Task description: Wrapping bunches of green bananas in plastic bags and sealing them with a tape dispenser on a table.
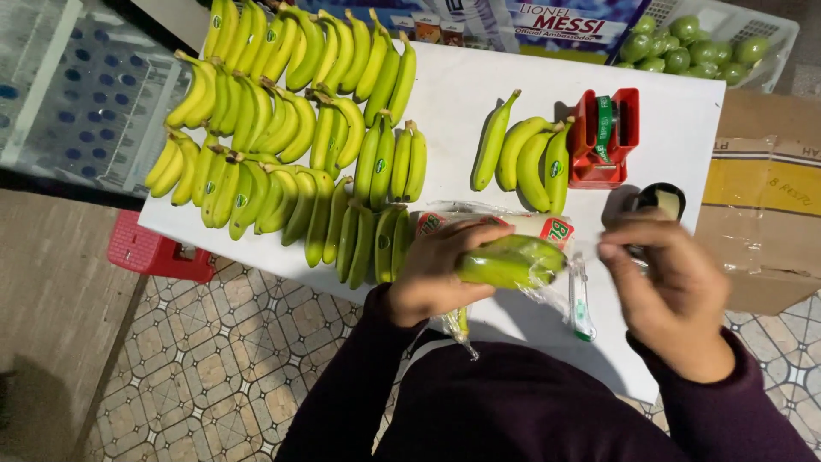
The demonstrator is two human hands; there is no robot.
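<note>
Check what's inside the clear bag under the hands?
The clear plastic bag holds green bananas, gripped by the left hand. How many cannot be told: that hand covers their near end. The right hand hovers beside them, blurred.

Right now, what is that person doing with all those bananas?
A person stands at a white table. The left hand grips a bunch of green bananas in a clear plastic bag. The right hand hovers beside it, blurred. Rows of loose bananas lie on the table, with a red tape dispenser nearby.
</note>
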